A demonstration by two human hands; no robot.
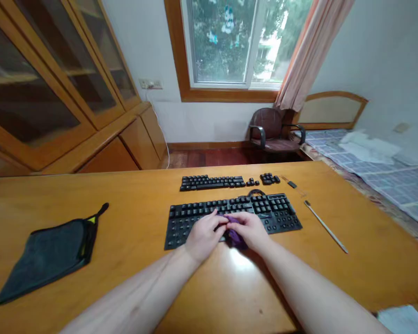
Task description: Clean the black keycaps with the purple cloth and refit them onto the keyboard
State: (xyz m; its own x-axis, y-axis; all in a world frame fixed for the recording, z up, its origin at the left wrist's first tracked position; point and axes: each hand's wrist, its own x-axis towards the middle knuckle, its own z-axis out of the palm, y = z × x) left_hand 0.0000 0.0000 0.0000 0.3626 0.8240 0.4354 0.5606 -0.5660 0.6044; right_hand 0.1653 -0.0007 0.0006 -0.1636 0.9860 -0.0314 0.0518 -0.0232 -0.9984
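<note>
Both hands meet over the front middle of a black keyboard (181, 227). Its lower rows and number pad show bare switches without keycaps, while upper rows keep theirs. A bunched purple cloth (236, 237) lies between the hands and hangs past the keyboard's front edge. My right hand (252, 230) is closed on the cloth. The fingers of my left hand (204, 235) are curled and pinch at the cloth's upper left edge; their tips are partly hidden. Behind the keyboard, loose black keycaps (212, 183) stand in rows, with more keycaps (270, 179) grouped to the right.
A thin brush (325, 226) lies right of the keyboard on the wooden table (135, 222). Near the far right keycaps is a small wire keycap puller (291, 184). A folded dark cloth (52, 250) lies at left. An office chair (271, 130) stands beyond the table.
</note>
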